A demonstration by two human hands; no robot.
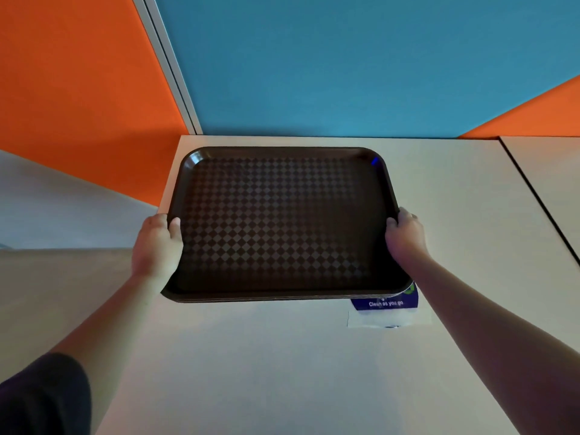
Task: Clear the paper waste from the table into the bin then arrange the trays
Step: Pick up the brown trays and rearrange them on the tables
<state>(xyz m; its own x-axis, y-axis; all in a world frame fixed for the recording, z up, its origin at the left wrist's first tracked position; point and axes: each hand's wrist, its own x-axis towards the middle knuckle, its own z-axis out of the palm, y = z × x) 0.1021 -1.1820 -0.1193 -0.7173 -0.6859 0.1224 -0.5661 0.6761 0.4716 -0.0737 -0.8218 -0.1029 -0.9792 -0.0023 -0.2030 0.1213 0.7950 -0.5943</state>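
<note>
Your left hand (pixel 158 243) and right hand (pixel 405 237) each grip one side rim of the stack of trays (pixel 282 221) on the table (pixel 455 189). Keep the edges aligned and square to the wall; the sign (pixel 387 304) lies partly under it.

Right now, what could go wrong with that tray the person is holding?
1. The tray stack hangs past the left edge of the table; if the left hand lets go too soon, it might tip off.
2. The stack covers part of the "Clean as you go" sign, so sliding it could drag or crumple the sign.
3. The right hand grips only the rim, so the layered trays might shift.
</note>
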